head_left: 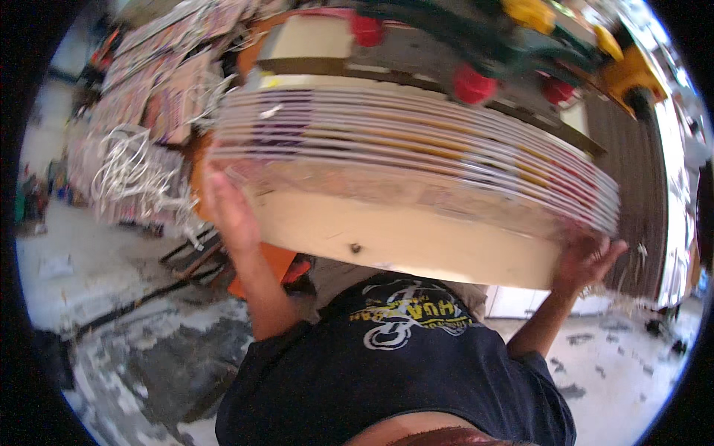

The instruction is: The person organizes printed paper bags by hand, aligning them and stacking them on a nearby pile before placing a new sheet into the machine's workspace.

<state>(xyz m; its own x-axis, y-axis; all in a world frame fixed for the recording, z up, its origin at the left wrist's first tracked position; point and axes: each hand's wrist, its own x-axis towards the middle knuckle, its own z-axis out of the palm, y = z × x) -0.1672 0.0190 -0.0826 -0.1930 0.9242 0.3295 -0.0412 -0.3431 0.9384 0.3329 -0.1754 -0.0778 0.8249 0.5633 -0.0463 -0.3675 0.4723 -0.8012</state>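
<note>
A wide stack of flat printed sheets with white edges (401, 141) lies fanned in steps across the cream-coloured worktop (401, 234) in front of me. My left hand (232, 212) presses against the stack's left end, its fingers blurred by motion. At the right end, my right hand (584, 262) grips the corner, with its fingers curled partly out of sight. Right behind the stack stands a machine with dark green arms (446, 41) and red round knobs (476, 85).
Piles of printed bundles (156, 97) with tangled white cords (137, 167) stand at the left. An orange and black machine part (632, 78) is at the far right, above a brown ribbed panel (632, 186). The concrete floor (171, 379) is stained.
</note>
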